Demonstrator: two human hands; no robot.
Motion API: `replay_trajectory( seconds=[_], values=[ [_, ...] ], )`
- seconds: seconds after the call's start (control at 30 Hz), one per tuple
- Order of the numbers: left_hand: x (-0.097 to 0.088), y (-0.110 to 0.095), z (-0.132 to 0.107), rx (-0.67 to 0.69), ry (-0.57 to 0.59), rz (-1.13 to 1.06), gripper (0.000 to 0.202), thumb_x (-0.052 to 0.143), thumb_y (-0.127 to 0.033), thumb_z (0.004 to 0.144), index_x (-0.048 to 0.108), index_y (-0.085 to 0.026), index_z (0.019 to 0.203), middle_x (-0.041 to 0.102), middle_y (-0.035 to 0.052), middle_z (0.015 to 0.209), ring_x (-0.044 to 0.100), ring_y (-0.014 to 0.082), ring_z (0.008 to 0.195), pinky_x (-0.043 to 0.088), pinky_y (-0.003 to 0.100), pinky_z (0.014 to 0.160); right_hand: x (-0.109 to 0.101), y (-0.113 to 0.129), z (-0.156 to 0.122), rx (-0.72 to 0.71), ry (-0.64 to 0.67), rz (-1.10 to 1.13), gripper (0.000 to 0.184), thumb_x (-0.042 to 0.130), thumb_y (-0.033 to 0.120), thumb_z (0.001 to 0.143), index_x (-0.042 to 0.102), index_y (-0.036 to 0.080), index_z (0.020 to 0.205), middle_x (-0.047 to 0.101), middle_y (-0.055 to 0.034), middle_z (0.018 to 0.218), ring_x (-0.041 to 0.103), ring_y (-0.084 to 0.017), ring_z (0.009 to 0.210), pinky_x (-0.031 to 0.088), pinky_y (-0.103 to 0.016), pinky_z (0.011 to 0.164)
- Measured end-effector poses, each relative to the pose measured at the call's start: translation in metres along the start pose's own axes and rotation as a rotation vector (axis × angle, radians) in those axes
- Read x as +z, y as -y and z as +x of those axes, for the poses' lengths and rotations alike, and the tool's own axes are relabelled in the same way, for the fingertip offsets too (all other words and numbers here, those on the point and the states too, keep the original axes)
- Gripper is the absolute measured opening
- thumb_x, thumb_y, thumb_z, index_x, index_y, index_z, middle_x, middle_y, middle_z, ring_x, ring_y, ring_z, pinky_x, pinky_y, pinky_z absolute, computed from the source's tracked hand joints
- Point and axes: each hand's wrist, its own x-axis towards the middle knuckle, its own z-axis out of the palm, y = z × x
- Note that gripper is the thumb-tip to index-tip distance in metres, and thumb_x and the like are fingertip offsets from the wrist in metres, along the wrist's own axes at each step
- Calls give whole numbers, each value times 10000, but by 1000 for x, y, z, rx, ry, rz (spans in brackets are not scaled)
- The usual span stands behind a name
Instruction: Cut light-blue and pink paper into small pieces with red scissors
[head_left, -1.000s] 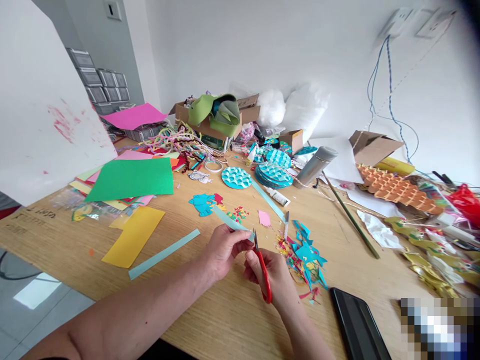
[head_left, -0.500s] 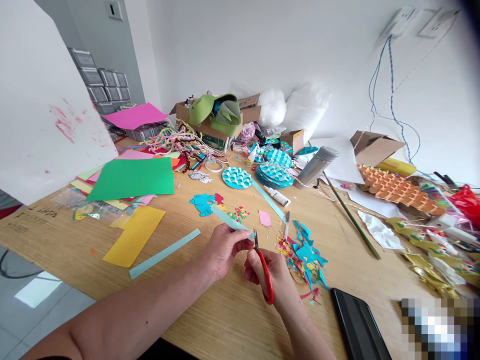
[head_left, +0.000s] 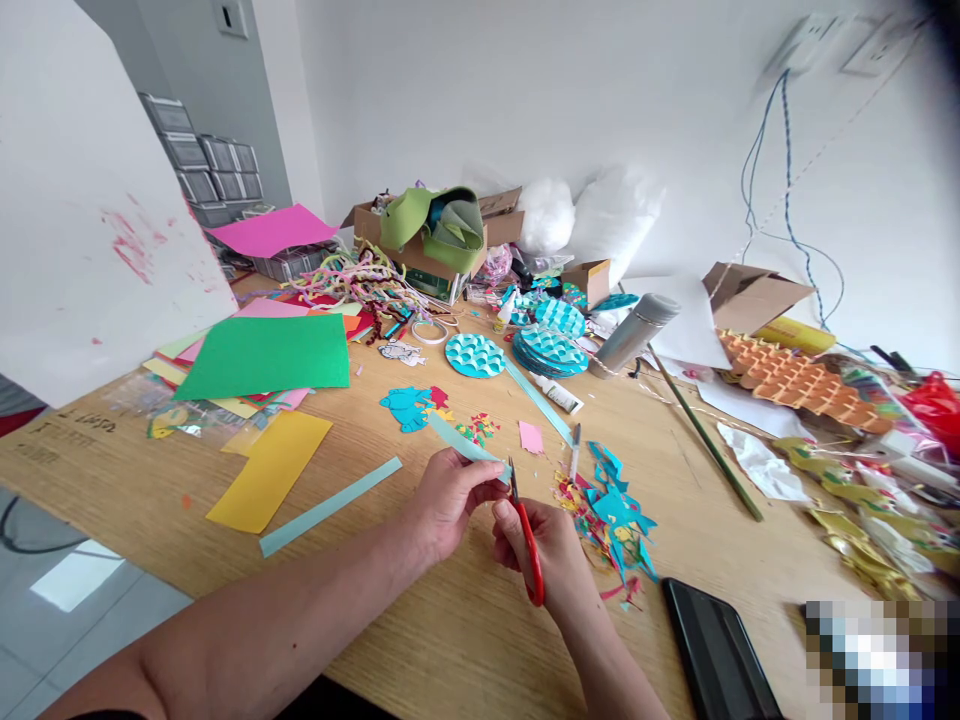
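Pinched between the thumb and fingers of my left hand (head_left: 456, 500) is a pale blue paper strip (head_left: 459, 438), its far end pointing up and left. My right hand (head_left: 551, 550) is closed round the red handles of a pair of scissors (head_left: 534, 560). The scissor blades point away from me and meet the near end of the strip; they look closed or nearly so. Another pale blue strip (head_left: 330, 508) lies on the table left of my hands. Beyond them lie a blue paper fish cutout (head_left: 407, 409) and a small pink paper square (head_left: 531, 437).
Blue paper scraps (head_left: 619, 505) lie right of the scissors, near a black phone (head_left: 716, 645). Green paper (head_left: 270, 355) and yellow paper (head_left: 274, 475) are at left. Farther back stand wavy blue discs (head_left: 551, 347), a silver cylinder (head_left: 637, 335) and a green stick (head_left: 705, 435).
The scissor blades have drawn closer together at the strip's end. Both hands stay almost in place, and the view has shifted very slightly.
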Motion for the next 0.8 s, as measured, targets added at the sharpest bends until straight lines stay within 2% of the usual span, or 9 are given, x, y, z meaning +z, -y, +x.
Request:
replay_trajectory(
  seconds=[0.5, 0.67, 0.8],
  values=[
    [3, -3, -2, -25, -11, -7, 184, 765, -221, 562, 637, -110, 633, 617, 30, 601, 557, 114, 567, 434, 239, 568, -1, 8, -1, 11, -19, -15, 566, 554, 679, 741, 535, 156, 526, 569, -41, 438, 457, -98, 379, 327, -206, 397],
    [0, -2, -2, -36, 45, 15, 173, 755, -231, 585, 649, -106, 639, 621, 34, 606, 556, 112, 564, 425, 237, 561, -1, 11, -2, 16, -13, -38, 577, 535, 693, 743, 526, 161, 521, 570, -47, 446, 463, -105, 389, 328, -215, 406],
    [-1, -1, 0, -23, 29, 36, 161, 758, -210, 569, 664, -102, 643, 628, 31, 612, 562, 107, 574, 432, 232, 584, -2, 11, -3, 20, 6, -28, 584, 528, 707, 737, 522, 161, 527, 565, -45, 450, 445, -102, 389, 317, -217, 405]
  ],
)
